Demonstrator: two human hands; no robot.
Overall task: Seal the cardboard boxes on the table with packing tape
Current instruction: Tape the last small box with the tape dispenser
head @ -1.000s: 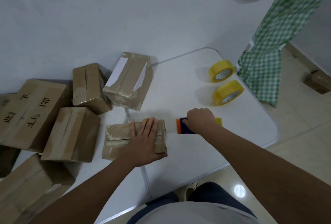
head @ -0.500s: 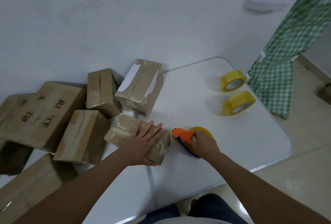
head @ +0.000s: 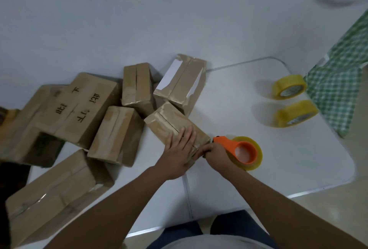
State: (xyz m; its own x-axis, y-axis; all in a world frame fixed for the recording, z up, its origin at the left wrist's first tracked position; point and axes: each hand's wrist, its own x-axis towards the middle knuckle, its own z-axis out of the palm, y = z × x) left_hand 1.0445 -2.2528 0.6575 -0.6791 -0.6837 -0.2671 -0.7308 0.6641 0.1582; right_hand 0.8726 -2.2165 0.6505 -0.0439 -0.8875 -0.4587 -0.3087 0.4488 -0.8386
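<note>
Now the left hand (head: 180,154) presses flat, fingers straight, on the small box (head: 175,125) mid-table (head: 298,169); just right of that box, the right hand (head: 216,154) grips the orange tape dispenser (head: 242,152). Box contents hidden.

Small brown cardboard box (head: 175,127) sits angled mid-tabletop, top seam running diagonally. Orange-handled tape dispenser with its yellowish roll (head: 242,152) touches the box's near-right corner; more brown boxes (head: 117,135) crowd the left edge.

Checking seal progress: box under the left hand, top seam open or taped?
Open, as far as visible. The box shows a dark slit along its seam; the left hand covers the near end, by the dispenser.
</note>
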